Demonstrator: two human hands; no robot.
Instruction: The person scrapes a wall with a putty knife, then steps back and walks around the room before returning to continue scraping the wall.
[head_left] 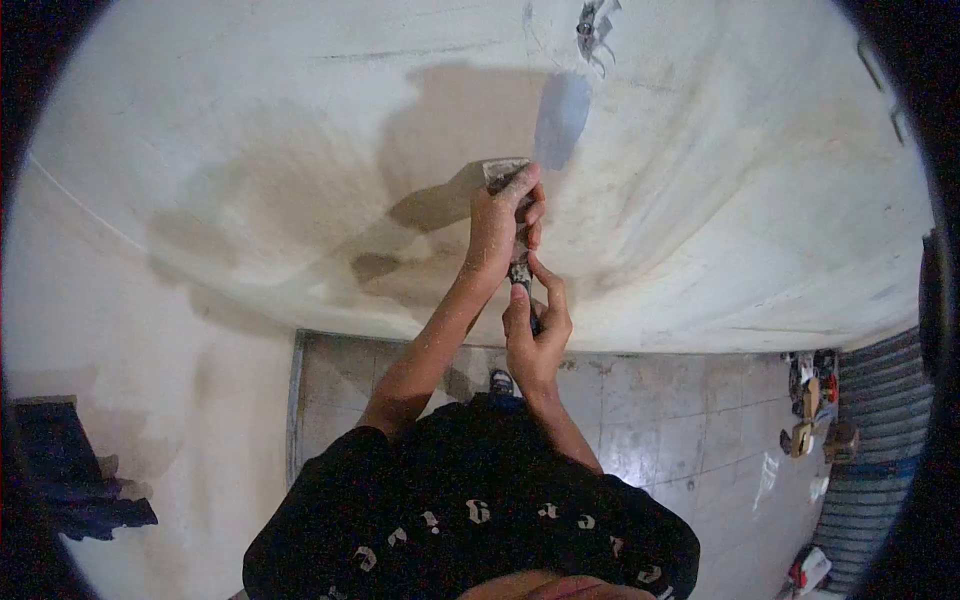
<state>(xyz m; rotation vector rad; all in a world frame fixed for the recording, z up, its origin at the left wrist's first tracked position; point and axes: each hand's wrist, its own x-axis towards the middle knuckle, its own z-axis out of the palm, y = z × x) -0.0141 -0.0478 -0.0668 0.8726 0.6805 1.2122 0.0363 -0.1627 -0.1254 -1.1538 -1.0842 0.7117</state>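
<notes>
1. Over at the far left, a dark cloth (75, 470) shows against the side wall (215, 440), too dim for me to make out its shape.
2. Past the corner comes the main wall (300, 110), pale and smudged, with the dark shadow (430, 205) of hands and tool falling across it.
3. Low in the middle I see the worker's black shirt (440, 460) with pale lettering; a shoe (501, 382) pokes out just beyond its edge.
4. The left hand (497, 222) is the higher of the two, its fingers wrapped round the upper part of a scraper (519, 270), thumb reaching up beside the blade.
5. That scraper stands roughly upright in front of the main wall, blade uppermost and crusted with pale residue — whether its edge touches the surface, I cannot tell.
6. The right hand (540, 328) sits just below the left, thumb and fingers closed on the dark handle.
7. Just above and right of the blade is a blue-grey patch (563, 120); higher up, a small dark hole (587, 30) — its contents unclear.
8. Farther right stretches the tiled floor (650, 400), catching a bright glare.
9. At the far right, small clutter (803, 435) lies beside a corrugated shutter (875, 430).
</notes>
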